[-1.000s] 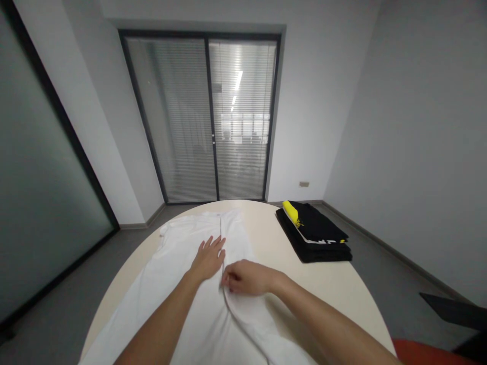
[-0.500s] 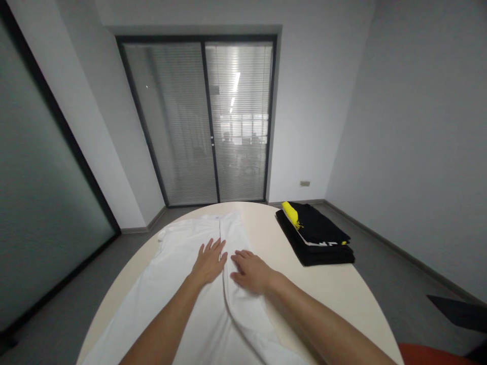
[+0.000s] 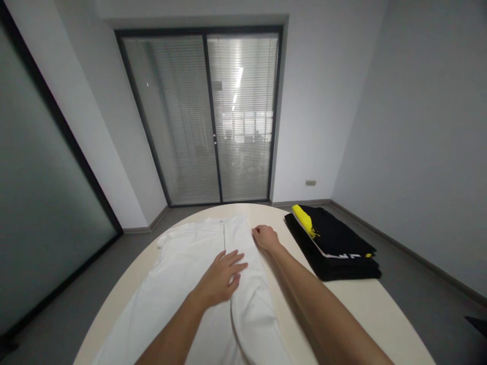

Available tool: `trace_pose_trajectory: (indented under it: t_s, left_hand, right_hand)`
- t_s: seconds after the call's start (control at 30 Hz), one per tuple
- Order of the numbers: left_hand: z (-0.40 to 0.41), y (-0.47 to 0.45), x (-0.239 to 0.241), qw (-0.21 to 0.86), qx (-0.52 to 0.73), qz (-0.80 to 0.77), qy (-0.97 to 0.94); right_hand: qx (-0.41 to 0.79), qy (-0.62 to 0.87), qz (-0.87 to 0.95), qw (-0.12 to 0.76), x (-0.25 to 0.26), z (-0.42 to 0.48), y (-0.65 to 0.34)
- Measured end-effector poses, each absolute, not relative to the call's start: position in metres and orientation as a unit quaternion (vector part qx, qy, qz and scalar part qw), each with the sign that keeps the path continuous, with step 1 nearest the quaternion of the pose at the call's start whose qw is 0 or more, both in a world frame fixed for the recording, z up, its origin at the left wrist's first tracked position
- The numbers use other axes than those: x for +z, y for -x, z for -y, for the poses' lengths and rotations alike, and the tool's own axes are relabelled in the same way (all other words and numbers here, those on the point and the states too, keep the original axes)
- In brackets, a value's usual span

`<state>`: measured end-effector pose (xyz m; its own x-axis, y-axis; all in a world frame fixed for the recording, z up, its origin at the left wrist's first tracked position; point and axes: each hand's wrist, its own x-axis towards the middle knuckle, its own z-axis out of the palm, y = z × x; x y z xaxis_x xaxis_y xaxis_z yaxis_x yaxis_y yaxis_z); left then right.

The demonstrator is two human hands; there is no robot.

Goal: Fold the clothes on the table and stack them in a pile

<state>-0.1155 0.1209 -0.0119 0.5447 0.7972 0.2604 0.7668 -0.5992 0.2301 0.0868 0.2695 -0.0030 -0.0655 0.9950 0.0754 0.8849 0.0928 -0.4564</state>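
Observation:
A white shirt (image 3: 182, 274) lies spread over the table, its right side folded inward as a long strip (image 3: 249, 296). My left hand (image 3: 222, 276) rests on the cloth with fingers spread, across the strip's inner edge. At the shirt's right edge, near its far end, is my right hand (image 3: 266, 236). Its fingers are curled closed, and whether cloth is between them is hidden. The near end of the shirt runs out of view at the bottom.
The round cream table (image 3: 353, 304) carries a stack of folded black clothes (image 3: 335, 238) on the right, with a yellow print on top. Beyond stands a glass door (image 3: 201, 116) with blinds. White walls rise on both sides.
My right hand has lifted off the folded strip and moved outward to the shirt's right edge, its fingers curling. My left hand has slid right onto the strip. The view has shifted slightly.

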Motion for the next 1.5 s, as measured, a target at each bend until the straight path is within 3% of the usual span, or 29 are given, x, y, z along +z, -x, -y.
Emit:
trace_pose_trajectory:
  t_s: [0.3, 0.67, 1.0, 1.13, 1.27, 1.5]
  left_hand:
    - [-0.125, 0.118, -0.013, 0.073, 0.196, -0.43, -0.878]
    - [-0.126, 0.119, -0.016, 0.092, 0.197, -0.435, -0.874]
    - [-0.124, 0.113, -0.018, 0.033, 0.147, -0.595, -0.79]
    - [-0.124, 0.111, -0.024, 0.016, 0.112, -0.646, -0.755]
    - [-0.127, 0.108, -0.025, 0.016, 0.082, -0.643, -0.761]
    - [-0.144, 0.096, -0.025, 0.022, 0.089, -0.641, -0.762]
  right_hand:
    - [0.185, 0.7, 0.659, 0.201, -0.013, -0.336, -0.059]
    - [0.182, 0.656, 0.693, 0.237, -0.013, -0.355, -0.05]
    - [0.11, 0.638, 0.74, 0.181, 0.005, -0.291, -0.073]
    - [0.043, 0.494, 0.85, 0.176, 0.012, -0.244, -0.073]
    - [0.078, 0.385, 0.911, 0.129, 0.0, -0.205, -0.072]
    - [0.108, 0.465, 0.878, 0.022, -0.018, -0.193, -0.08]
